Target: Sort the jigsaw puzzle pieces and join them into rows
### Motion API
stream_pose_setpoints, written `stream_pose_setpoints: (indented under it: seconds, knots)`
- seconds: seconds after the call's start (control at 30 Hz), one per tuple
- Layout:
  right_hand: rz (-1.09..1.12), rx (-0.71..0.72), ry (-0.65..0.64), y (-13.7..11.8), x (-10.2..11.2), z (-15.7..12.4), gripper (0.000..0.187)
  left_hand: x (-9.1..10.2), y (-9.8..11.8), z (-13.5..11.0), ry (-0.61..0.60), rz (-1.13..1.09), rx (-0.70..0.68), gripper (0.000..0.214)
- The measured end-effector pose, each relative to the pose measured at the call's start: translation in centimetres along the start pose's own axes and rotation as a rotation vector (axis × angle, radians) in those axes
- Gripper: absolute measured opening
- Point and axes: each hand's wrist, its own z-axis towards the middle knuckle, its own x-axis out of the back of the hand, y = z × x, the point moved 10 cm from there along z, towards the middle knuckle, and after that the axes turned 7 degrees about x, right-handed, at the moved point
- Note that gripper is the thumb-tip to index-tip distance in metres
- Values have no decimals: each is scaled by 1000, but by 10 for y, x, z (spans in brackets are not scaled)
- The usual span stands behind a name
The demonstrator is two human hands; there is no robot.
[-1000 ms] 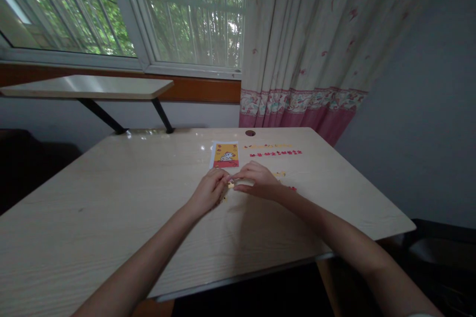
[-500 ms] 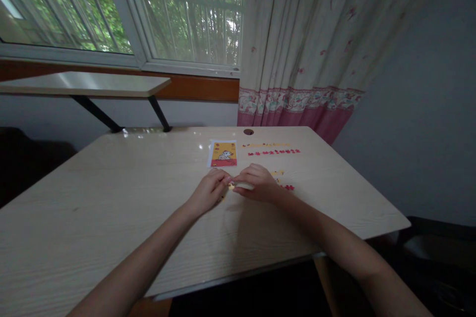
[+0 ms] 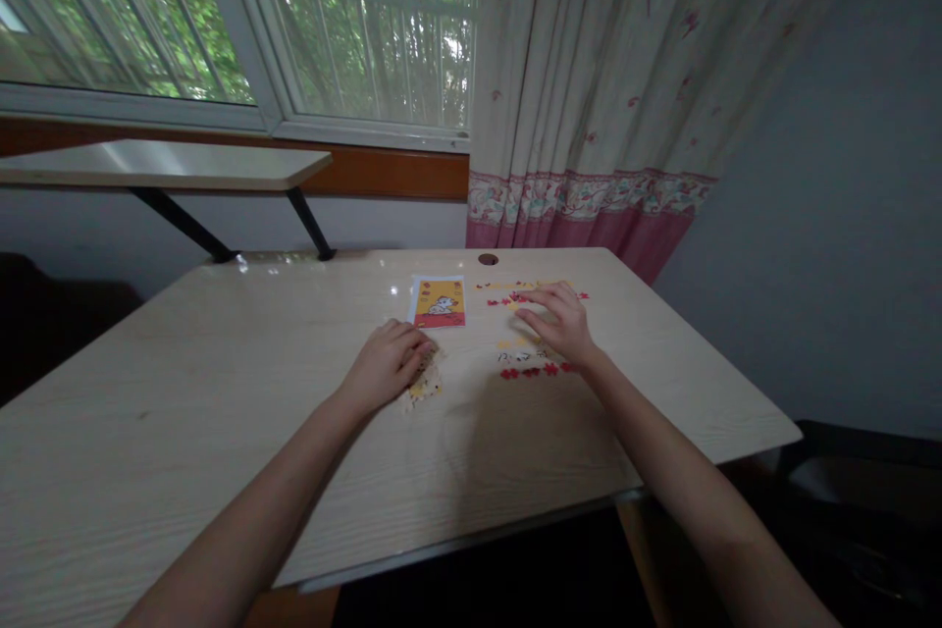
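The left hand [image 3: 387,366] is laid palm down at frame centre, fingers loosely curled and pressed onto a small joined patch of yellow puzzle pieces [image 3: 425,385] that shows at its lower right edge; nothing is seen pinched. The right hand [image 3: 557,321] is stretched out further up and to the right, fingers spread flat over loose pieces, fingertips touching or just above a row of red pieces [image 3: 515,297]; whether a piece is gripped cannot be told. Below the right hand a row of white-and-black pieces [image 3: 519,355] is seen, and below that a second red row [image 3: 531,372]. A yellow and red picture card [image 3: 440,302] is lying flat just above the left hand, between the two hands' reach. Everything is rested on a pale wooden table [image 3: 221,412] with a round cable hole [image 3: 487,259] near its far edge. A floral curtain [image 3: 610,78] is hung at upper right, and a barred window [image 3: 221,10] is at upper left.
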Motion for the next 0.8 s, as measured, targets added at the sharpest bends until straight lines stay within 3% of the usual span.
stream_pose_setpoints:
  seconds: [0.17, 0.27, 0.57, 0.67, 0.8]
  knots:
    - [3, 4, -8, 2, 0, -3, 21, -4, 0, 0, -13, 32, -10, 28]
    - [2, -89, -57, 17, -10, -5, 22, -4, 2, 0, -17, 30, -18, 27]
    - [-38, -527, -586, 111, -106, -20, 20, -4, 0, 0, -13, 41, -9, 26]
    - [-72, -605, -698, 124, -126, -23, 24, -5, -1, -1, -9, 34, -7, 26]
    - [-67, -597, -752, 127, -142, -23, 22, -6, -1, -1, -19, 33, -1, 26]
